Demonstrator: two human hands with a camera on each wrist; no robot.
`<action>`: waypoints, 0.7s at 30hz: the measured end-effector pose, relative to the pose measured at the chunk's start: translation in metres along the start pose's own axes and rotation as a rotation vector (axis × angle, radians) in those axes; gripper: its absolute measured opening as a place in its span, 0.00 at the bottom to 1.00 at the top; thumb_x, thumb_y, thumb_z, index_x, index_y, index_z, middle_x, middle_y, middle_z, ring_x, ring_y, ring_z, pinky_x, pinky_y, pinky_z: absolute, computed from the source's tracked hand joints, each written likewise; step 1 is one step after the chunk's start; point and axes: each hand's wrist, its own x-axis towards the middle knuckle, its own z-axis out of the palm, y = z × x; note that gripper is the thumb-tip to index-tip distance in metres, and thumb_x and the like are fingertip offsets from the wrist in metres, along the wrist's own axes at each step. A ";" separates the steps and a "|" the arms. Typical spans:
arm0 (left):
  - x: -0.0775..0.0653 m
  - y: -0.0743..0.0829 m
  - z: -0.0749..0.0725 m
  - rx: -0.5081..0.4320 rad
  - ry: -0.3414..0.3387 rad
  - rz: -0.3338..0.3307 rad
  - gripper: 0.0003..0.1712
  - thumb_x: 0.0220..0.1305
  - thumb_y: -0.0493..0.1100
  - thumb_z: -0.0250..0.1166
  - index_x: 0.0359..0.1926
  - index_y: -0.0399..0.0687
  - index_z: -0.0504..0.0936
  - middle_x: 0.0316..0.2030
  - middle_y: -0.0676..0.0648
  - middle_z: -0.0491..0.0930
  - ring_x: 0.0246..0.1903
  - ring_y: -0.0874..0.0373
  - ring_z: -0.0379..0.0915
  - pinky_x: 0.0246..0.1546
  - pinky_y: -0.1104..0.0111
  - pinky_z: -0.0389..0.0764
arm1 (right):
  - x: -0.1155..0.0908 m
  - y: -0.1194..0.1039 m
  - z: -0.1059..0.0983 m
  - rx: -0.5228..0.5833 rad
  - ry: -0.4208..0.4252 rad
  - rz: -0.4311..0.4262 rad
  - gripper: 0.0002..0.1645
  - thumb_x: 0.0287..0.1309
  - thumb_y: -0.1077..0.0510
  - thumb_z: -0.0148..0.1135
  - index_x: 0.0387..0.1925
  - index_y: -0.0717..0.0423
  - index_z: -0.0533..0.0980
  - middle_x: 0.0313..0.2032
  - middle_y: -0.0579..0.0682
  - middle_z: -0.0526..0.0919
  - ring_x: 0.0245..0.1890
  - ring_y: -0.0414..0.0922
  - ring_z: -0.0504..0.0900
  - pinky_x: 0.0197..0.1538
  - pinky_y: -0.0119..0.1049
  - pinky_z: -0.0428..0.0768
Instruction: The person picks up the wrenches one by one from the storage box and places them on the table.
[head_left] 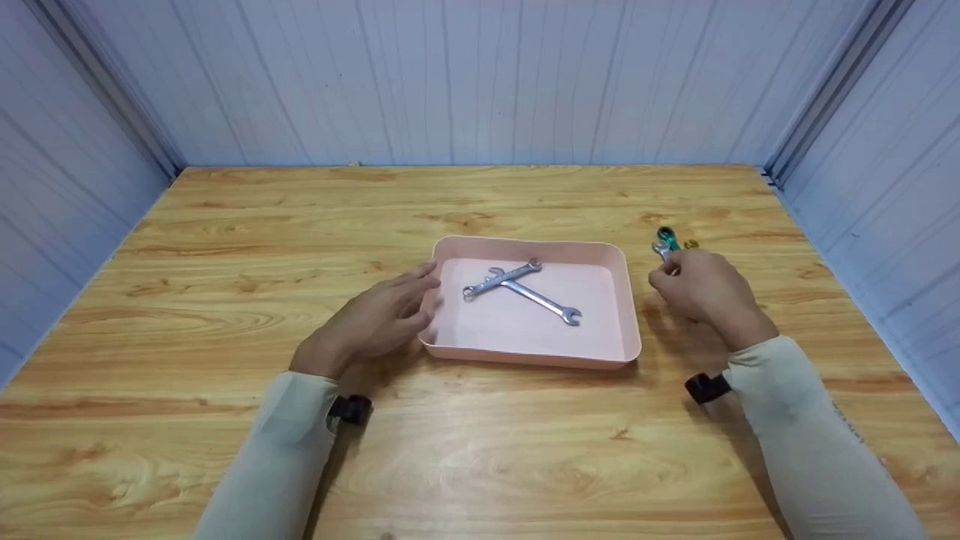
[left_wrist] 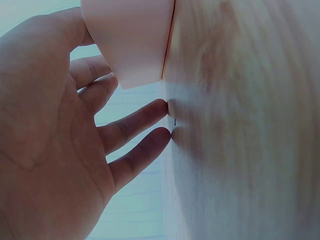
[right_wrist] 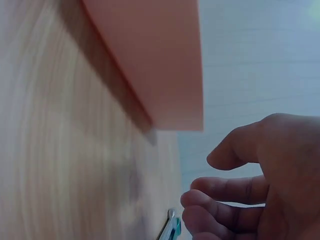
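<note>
A shallow pink tray (head_left: pixel 480 334) sits on the wooden table with two silver combination wrenches inside. One wrench (head_left: pixel 517 274) lies crossed over the other wrench (head_left: pixel 541 301). My left hand (head_left: pixel 375 319) is at the tray's left side, its fingers spread and loosely bent at the wall; two of its fingertips meet the tabletop in the left wrist view. Right of the tray, my right hand (head_left: pixel 709 289) hovers with loosely curled fingers and a gap below the thumb. Just beyond it lie a silver open-ended wrench (head_left: pixel 662 250) and a green-and-dark ring-ended tool (head_left: pixel 667 235), both partly hidden.
A small brass-coloured piece (head_left: pixel 691 244) lies beside the tools, partly behind the right hand. Pale panel walls (head_left: pixel 487 82) enclose the table (head_left: pixel 225 255) at the back and both sides. Black wrist cameras (head_left: pixel 708 388) hang below the sleeves.
</note>
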 end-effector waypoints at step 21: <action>0.000 0.000 0.001 0.016 0.000 0.015 0.30 0.77 0.54 0.50 0.74 0.48 0.67 0.77 0.54 0.51 0.74 0.53 0.50 0.71 0.52 0.57 | -0.010 -0.053 0.011 0.261 -0.009 -0.048 0.20 0.71 0.49 0.52 0.45 0.60 0.82 0.34 0.54 0.82 0.34 0.48 0.79 0.33 0.37 0.79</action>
